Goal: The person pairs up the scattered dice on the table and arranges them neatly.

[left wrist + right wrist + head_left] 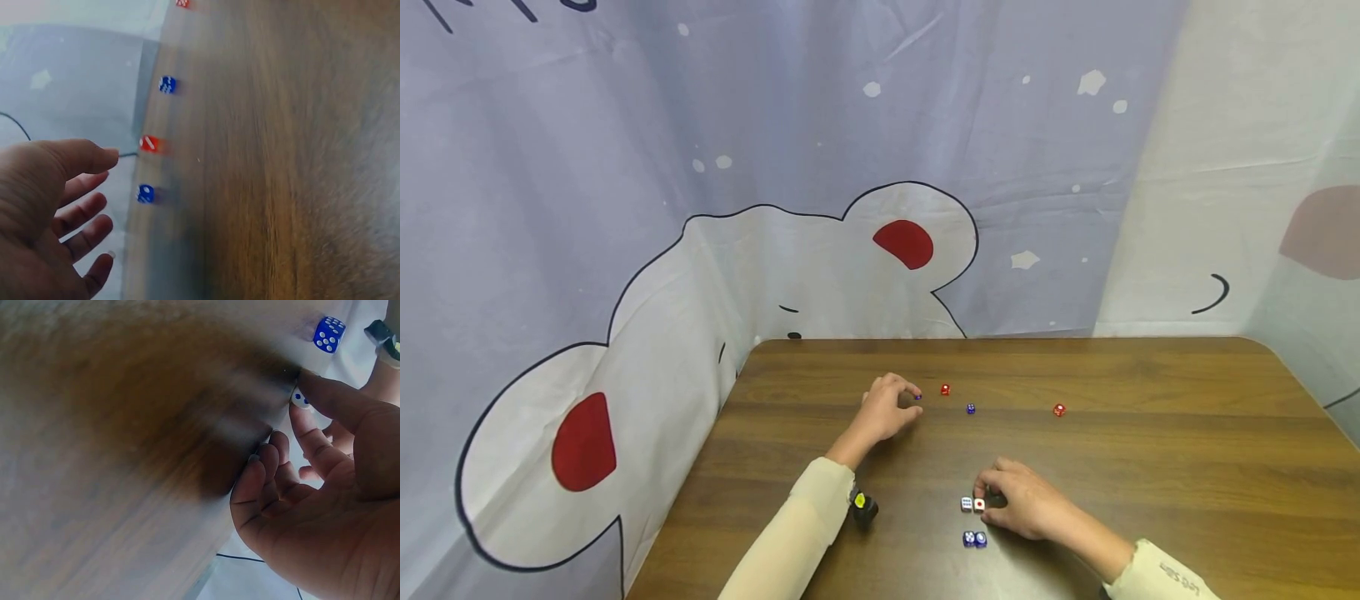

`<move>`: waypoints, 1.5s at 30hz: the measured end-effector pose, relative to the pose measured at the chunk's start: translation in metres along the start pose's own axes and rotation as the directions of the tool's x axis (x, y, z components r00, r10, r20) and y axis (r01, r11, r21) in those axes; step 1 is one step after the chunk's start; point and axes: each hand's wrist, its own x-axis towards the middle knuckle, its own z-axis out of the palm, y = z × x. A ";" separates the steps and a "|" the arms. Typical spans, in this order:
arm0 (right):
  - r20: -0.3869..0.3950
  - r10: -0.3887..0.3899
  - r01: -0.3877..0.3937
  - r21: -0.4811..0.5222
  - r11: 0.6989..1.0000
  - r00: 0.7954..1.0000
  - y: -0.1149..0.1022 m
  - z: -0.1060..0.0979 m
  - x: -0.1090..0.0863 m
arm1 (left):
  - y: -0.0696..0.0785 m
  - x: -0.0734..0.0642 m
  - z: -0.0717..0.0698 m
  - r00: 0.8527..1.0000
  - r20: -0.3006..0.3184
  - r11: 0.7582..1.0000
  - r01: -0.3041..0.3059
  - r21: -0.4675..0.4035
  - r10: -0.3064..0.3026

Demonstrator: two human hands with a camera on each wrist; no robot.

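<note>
My left hand [886, 408] reaches over the far part of the table, thumb and fingers spread apart. A small blue die [917, 397] lies just by its fingertips; the left wrist view shows a blue die [145, 194] ahead of the empty fingers. Nearer the front, my right hand [1024, 502] pinches a white die with a red dot [979, 505] between thumb and index finger. Mostly covered by those fingertips, the white die [300, 398] shows blue dots in the right wrist view. Close beside it sits another white die [966, 504].
Two blue dice [974, 540] stand side by side in front of the white ones. Farther back are a red die [945, 389], a blue die [971, 409] and another red die [1059, 410]. A printed curtain [1037, 208] hangs behind the wooden table [1187, 433].
</note>
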 end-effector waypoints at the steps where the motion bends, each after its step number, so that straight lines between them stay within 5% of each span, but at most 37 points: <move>1: 0.001 0.002 -0.002 0.002 1.000 1.000 0.000 0.000 0.000 | -0.002 0.002 0.001 1.000 -0.005 1.000 0.007 -0.002 -0.007; 21: 0.042 0.025 -0.027 0.028 0.999 0.999 0.001 0.001 0.000 | -0.033 0.028 0.016 0.997 -0.002 0.996 0.074 0.052 -0.074; 45: 0.033 0.023 -0.024 0.035 0.999 0.999 0.002 0.000 0.000 | -0.031 0.028 0.023 0.994 -0.077 0.995 0.086 0.057 -0.082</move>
